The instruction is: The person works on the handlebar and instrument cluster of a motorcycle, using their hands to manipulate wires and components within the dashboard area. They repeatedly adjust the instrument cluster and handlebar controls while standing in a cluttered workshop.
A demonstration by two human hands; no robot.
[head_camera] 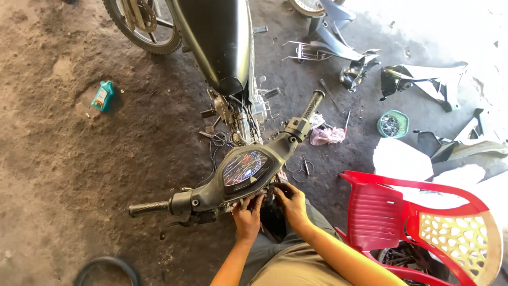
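head view: a stripped motorbike stands on the dirt floor, its handlebar unit with the speedometer near the middle, just in front of the person. the left hand and right hand reach under the near side of it, fingers curled onto the dark underside; how tightly they close i cannot tell. the unit looks stiff and fairly heavy, its dial glass fragile, so the rubber grips or the cover's edges seem the safer hold. a red plastic chair stands right, a green bowl farther off, a teal bottle far left.
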